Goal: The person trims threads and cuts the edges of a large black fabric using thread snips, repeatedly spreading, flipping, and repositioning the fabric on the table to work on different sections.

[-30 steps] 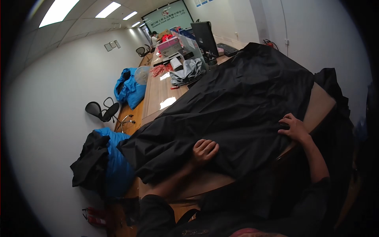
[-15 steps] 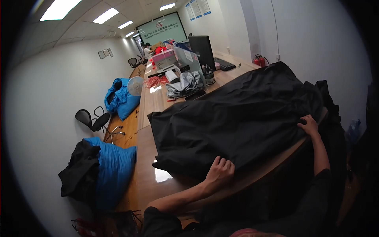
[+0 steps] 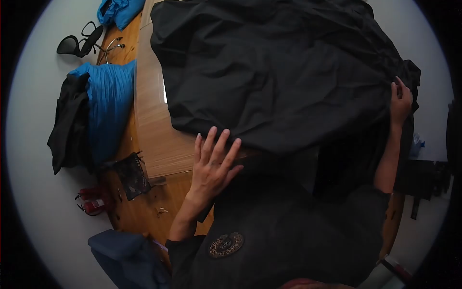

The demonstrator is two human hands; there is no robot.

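Black cloth (image 3: 284,72): one large creased sheet, spread flat over the wooden tabletop (image 3: 154,135); long axis runs from the left hand across to the right hand, near edge hanging toward the person.

Left hand (image 3: 211,166): fingers spread wide, grip empty, fingertips at the cloth's near edge; whether they touch it cannot be told.

Right hand (image 3: 400,101): grip closed on the cloth's far-right edge, pinching a fold.

Blue bag (image 3: 108,103): on the floor well left of the left hand, stuffed full, a dark garment (image 3: 70,120) draped over its side.

Fire extinguisher (image 3: 91,204): red, lying on the floor below the bag.
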